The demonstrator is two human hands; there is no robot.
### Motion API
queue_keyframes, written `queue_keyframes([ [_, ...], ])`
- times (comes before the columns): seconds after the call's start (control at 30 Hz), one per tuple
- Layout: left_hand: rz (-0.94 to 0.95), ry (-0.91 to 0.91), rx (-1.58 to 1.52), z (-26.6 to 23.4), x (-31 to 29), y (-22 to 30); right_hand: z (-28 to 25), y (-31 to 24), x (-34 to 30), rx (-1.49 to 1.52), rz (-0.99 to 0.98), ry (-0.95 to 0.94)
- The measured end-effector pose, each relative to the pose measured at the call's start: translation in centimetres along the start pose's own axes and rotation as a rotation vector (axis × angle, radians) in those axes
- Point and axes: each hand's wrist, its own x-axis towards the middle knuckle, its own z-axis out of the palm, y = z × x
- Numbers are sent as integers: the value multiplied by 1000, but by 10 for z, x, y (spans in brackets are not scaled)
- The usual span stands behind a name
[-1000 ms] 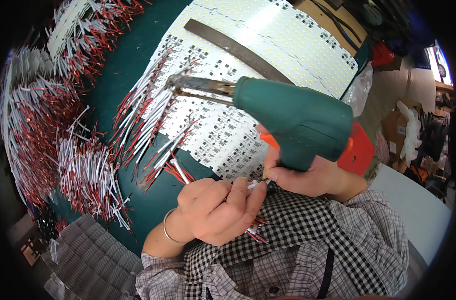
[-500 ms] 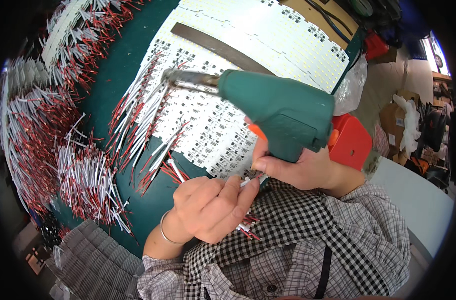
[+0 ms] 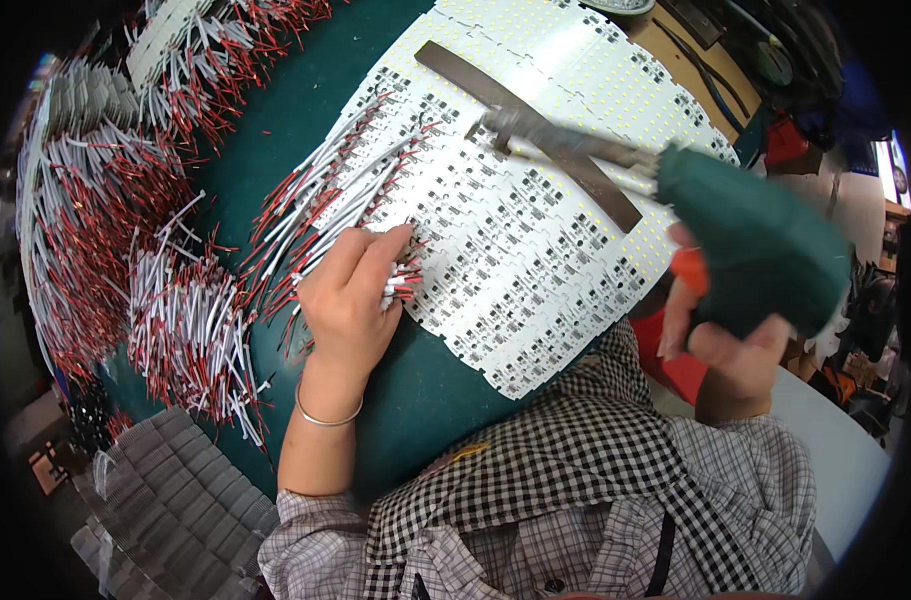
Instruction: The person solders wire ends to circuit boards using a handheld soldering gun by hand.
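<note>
My left hand (image 3: pixel 347 290) is closed around a small bundle of red and white wires (image 3: pixel 403 284), their ends poking out beside its thumb, over the left edge of a white circuit board panel (image 3: pixel 515 345). Wires (image 3: pixel 320 195) lie in rows on the panel's left side and hang past its edge. In my right hand (image 3: pixel 740 355) is a green soldering gun (image 3: pixel 760 240) with an orange trigger, slightly smeared by motion. Its metal tip points left, above the panel and a brown flat bar (image 3: pixel 600 190) lying across it.
Large heaps of red and white wires (image 3: pixel 105 220) line the left of the green table (image 3: pixel 260 130), with a smaller pile (image 3: pixel 195 340) nearer. Stacked grey strips (image 3: pixel 175 480) sit at lower left. A red object (image 3: pixel 675 365) stands below the gun; a cardboard piece (image 3: pixel 695 60) lies far right.
My left hand has moved away from my apron, up to the wires at the panel's left edge. My right hand has swung right with the soldering gun, and my hands are now far apart.
</note>
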Motion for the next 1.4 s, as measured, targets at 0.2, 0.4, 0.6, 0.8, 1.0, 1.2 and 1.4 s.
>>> queue_keyframes([
  [0.2, 34, 57, -78, 11, 3, -7, -16, 29, -7, -279, 30, -183],
  [0.4, 26, 34, -140, 11, 6, -12, -16, 34, 4, -493, -63, -481],
  [0.6, 36, 33, -140, 13, 6, -13, -5, 36, -1, -522, 10, -434],
  [0.8, 30, 45, -114, 12, 5, -10, -2, 45, 1, -390, -6, -448],
  [1.0, 25, 41, -111, 13, 4, -12, 6, 45, 4, -355, -8, -394],
  [1.2, 33, 46, -113, 12, 7, -8, 4, 47, 9, -478, -144, -432],
  [1.4, 37, 34, -105, 13, 4, -12, 7, 33, 3, -255, 65, -267],
])
